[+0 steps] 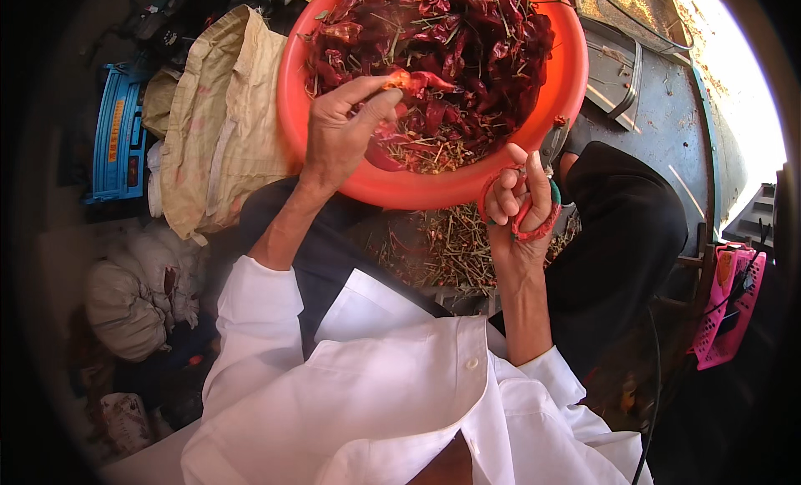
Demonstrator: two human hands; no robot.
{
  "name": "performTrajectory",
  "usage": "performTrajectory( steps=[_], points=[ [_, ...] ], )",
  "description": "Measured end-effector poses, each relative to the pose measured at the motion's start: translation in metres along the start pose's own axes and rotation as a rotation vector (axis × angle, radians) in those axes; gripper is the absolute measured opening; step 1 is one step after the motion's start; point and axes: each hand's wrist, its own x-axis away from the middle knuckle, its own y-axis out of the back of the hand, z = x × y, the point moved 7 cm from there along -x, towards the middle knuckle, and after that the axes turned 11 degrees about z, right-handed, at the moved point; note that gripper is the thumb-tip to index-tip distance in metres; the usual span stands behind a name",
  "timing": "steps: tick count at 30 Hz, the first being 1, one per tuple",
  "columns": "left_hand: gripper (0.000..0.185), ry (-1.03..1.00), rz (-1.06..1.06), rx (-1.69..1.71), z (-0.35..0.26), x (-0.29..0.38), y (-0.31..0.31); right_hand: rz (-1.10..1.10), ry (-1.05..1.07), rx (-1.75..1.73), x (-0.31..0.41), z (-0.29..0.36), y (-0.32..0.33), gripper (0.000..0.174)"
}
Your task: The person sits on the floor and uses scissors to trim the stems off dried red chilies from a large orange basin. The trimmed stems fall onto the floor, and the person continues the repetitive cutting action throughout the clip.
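Over the near left part of a round red plastic basin (pixel 432 196), my left hand (pixel 344 131) pinches a dried red chili pepper (pixel 428 81) between thumb and fingers. Dried chilies (pixel 457 53) with bits of stem heap up inside the basin. My right hand (pixel 522 184), palm turned up, has its fingers through the loops of a pair of scissors (pixel 554 140), whose handles are wrapped in red and green. The blades point up and away beside the basin's right rim, with a small reddish scrap near their tip.
Cut stems (pixel 463 247) lie in a pile on the floor between my knees. A cream cloth sack (pixel 219 128) and a blue plastic crate-like object (pixel 116 134) stand to the left, near tied white bags (pixel 137 291). A metal dustpan (pixel 616 78) and a pink plastic basket (pixel 729 306) are at right.
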Motion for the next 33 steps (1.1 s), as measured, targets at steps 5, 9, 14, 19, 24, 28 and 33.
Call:
performTrajectory(
  steps=[5, 9, 14, 19, 24, 28, 33],
  points=[
    [0.025, -0.118, -0.229, -0.465, -0.047, 0.016, 0.141, -0.160, 0.107, 0.010, -0.001, 0.003, 0.020, 0.036],
    [0.031, 0.140, -0.352, -0.722, -0.035, 0.047, 0.253, -0.248, 0.152, -0.062, 0.000, -0.001, 0.032, 0.040],
    [0.077, 0.616, -0.301, -1.090, 0.022, 0.095, 0.315, -0.243, 0.091, -0.107, -0.001, -0.010, 0.034, 0.044],
    [0.064, 0.227, -0.279, -1.307, 0.008, 0.077, 0.250, -0.228, 0.077, 0.036, 0.002, -0.011, 0.027, 0.046],
    [0.048, -0.077, 0.111, -1.046, 0.029, 0.024, 0.090, -0.197, 0.029, 0.308, 0.003, -0.019, 0.011, 0.048],
    [0.041, -0.121, 0.464, -0.904, 0.077, -0.011, -0.025, -0.160, -0.066, 0.321, 0.005, -0.031, 0.005, 0.039],
    [0.053, 0.126, 0.464, -1.000, 0.145, -0.044, -0.080, -0.150, -0.113, 0.342, 0.007, -0.036, 0.005, 0.040]
  ],
)
